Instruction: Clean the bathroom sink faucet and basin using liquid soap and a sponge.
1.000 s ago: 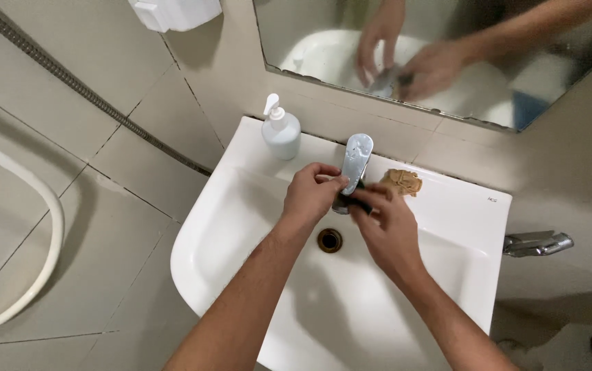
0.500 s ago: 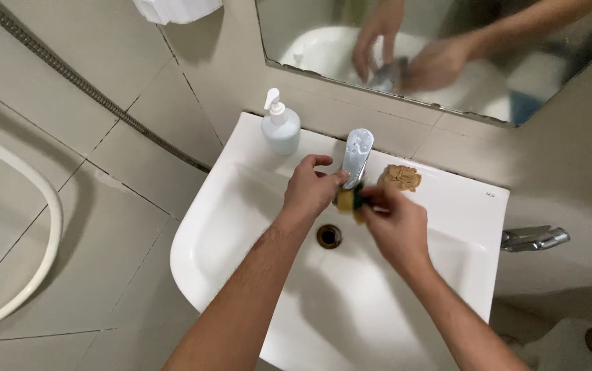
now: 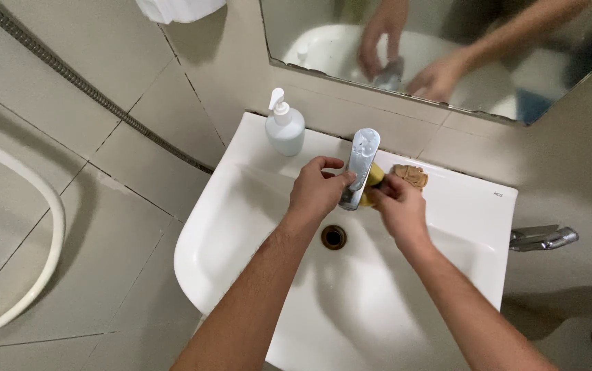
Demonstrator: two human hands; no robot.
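Over the white ceramic washbasin (image 3: 447, 227), the left hand (image 3: 316, 192) grips the lower part of the chrome lever tap (image 3: 359, 165) at the back rim. The right hand (image 3: 399, 206) pinches a yellow sponge (image 3: 376, 175) against the tap's right side. A white pump bottle of soap (image 3: 285, 127) stands at the back left corner; a crumpled brown rag (image 3: 411, 175) lies on the back ledge just right of the tap. The bowl holds only its round metal drain (image 3: 334, 237).

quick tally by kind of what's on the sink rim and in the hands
white pump soap bottle: 1
chrome lever tap: 1
yellow sponge, in the right hand: 1
crumpled brown cloth: 1
total: 4
The left hand touches the tap, on the white basin.
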